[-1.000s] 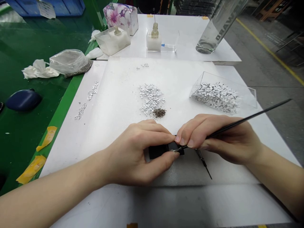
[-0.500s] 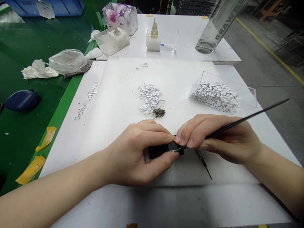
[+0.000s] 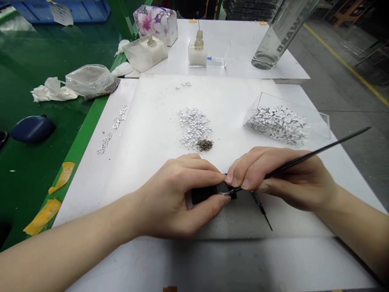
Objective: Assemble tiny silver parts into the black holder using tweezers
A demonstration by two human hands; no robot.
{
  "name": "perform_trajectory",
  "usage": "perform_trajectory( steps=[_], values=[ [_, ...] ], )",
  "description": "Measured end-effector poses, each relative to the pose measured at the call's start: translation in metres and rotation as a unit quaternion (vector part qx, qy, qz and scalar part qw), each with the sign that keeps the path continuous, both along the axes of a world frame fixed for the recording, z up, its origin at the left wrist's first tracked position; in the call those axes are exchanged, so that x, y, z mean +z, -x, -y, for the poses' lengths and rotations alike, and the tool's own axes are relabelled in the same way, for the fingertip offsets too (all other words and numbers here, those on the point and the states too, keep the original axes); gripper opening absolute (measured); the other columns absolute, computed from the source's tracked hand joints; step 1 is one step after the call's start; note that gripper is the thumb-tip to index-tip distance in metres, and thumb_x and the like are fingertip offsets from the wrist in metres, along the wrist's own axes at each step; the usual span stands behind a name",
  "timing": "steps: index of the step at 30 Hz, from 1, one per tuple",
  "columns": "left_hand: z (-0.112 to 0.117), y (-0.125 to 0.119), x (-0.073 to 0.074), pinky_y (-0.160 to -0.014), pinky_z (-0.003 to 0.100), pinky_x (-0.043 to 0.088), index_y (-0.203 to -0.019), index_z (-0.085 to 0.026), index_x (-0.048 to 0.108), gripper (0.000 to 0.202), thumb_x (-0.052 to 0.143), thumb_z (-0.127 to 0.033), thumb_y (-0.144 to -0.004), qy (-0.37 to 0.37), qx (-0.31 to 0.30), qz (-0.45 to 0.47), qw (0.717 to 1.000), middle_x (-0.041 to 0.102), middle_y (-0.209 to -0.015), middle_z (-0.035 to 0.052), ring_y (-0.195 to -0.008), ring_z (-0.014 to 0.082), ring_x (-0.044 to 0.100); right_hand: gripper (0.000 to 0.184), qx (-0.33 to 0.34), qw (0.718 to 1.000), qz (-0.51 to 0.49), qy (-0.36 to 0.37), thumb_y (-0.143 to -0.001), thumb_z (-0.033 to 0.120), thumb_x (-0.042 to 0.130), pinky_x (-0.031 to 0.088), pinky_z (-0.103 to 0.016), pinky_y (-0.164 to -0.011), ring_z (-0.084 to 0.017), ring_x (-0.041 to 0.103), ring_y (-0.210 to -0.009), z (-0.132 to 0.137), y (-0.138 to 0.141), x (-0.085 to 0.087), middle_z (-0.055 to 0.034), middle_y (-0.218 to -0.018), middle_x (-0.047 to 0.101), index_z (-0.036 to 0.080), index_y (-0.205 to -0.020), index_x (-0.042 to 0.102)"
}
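Note:
My left hand [image 3: 179, 195] pinches a small black block [image 3: 202, 196] between thumb and fingers at the near middle of the white sheet. My right hand [image 3: 282, 177] grips a long, thin black-handled tool [image 3: 316, 153], and its fine metal tip touches the block's top. Under my right hand lies a small black-handled pointed tool [image 3: 261, 209]. Ahead of my hands are a pile of tiny silver pieces [image 3: 194, 127] and a small heap of dark granules [image 3: 204, 145]. More silver pieces fill a clear acrylic box [image 3: 279, 126] to the right.
Short rows of silver pieces [image 3: 120, 117] lie on the sheet's left. Behind stand a tilted glass bottle [image 3: 281, 38], a small bottle in a clear block [image 3: 199, 40] and a floral box [image 3: 153, 24]. A plastic bag [image 3: 89, 79] and white tissue [image 3: 53, 90] lie on the green bench.
The whole view has shifted very slightly. Both hands keep the same grip on the block and the thin tool, and nothing on the table has moved.

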State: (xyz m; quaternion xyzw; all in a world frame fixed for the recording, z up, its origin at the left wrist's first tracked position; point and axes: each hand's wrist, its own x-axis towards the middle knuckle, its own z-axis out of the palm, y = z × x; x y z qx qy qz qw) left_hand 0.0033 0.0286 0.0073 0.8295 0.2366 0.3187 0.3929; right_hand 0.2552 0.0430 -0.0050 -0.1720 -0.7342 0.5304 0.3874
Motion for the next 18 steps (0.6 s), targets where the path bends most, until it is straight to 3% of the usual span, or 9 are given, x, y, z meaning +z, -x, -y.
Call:
perform_trajectory(
  steps=[9,18],
  values=[
    [-0.001,-0.0021,0.0015,-0.076,0.033,0.058,-0.095,-0.002,0.079,0.015,0.066,-0.009,-0.095,0.003,-0.001,-0.008,1.0,0.077,-0.087,0.0144,-0.08,0.0211,0.071,0.016,0.017,1.0,0.0,0.008,-0.098,0.011,0.074,0.065,-0.029,-0.095,-0.019,0.077,-0.103,0.0003,-0.0023,-0.0016,-0.0091,-0.107,0.08,0.016,-0.112,0.081],
    [-0.0007,-0.0009,-0.0047,-0.074,0.032,0.058,-0.094,-0.013,0.076,0.01,0.066,-0.014,-0.095,-0.008,0.007,0.003,1.0,0.077,-0.085,0.0092,-0.079,0.0198,0.071,0.014,0.011,1.0,0.003,0.005,-0.099,0.013,0.073,0.065,-0.03,-0.094,-0.02,0.078,-0.101,0.0002,-0.0024,-0.001,-0.0091,-0.106,0.081,0.017,-0.11,0.081]
  ],
)
